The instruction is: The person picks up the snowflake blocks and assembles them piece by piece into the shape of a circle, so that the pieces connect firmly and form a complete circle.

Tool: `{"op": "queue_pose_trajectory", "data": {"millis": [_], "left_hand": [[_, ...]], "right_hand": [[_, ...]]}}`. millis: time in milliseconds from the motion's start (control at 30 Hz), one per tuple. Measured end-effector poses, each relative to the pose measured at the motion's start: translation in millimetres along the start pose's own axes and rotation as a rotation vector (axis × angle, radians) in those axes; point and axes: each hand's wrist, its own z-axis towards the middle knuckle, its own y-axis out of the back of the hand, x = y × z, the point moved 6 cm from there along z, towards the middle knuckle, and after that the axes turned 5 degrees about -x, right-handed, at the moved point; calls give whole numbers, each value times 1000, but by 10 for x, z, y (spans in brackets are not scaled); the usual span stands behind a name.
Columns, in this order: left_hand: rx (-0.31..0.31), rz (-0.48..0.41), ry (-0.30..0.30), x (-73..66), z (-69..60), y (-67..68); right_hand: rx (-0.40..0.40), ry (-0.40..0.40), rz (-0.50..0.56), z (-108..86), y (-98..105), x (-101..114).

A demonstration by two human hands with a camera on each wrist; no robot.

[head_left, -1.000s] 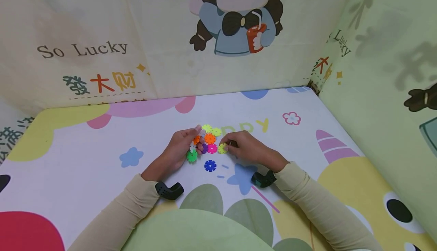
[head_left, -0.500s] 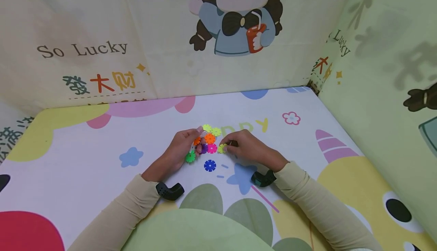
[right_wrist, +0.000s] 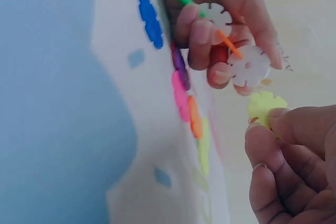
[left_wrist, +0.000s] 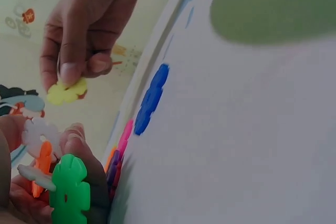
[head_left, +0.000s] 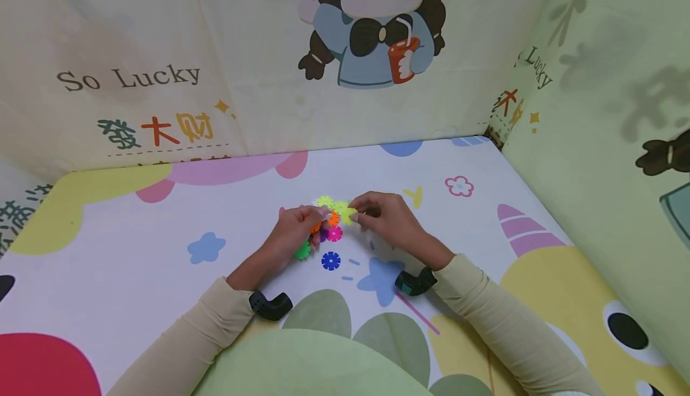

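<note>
"Room first: how near are the hands sitting to the edges?"

"Counter is stretching out on both sides of them. Its far edge is meeting the cloth wall well beyond the hands, and its right edge is slanting away, well apart from them."

"And what is each grip doing?"

"The left hand is curling its fingers round a linked chain of green, white, orange and white pieces. The right hand is closing, pinching a held yellow piece between thumb and finger."

"Is that yellow one touching the chain?"

"The left wrist view is showing them apart, the yellow one hovering near the white piece at the chain's end."

"What's crowding the place?"

"A purple piece is hiding partly behind the left fingers, with a pink piece lying just beside it. An orange piece is lying beyond, and yellow pieces are lying farther back. A blue piece is lying nearer the person, apart from the rest. Black wrist cameras are jutting inward from both sleeves"
</note>
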Motion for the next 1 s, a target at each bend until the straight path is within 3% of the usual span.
{"op": "queue_pose_trajectory", "data": {"millis": [400,600,1000], "left_hand": [[4,24,-20,-18,-50,-74],[12,12,-5,-23,-58,-93],[37,6,-39,-39,-72,-105]], "right_hand": [[3,-88,153,-12,10,3],[9,-109,177,-26,-36,-4],[-15,-143,224,-29,-56,-5]]}}
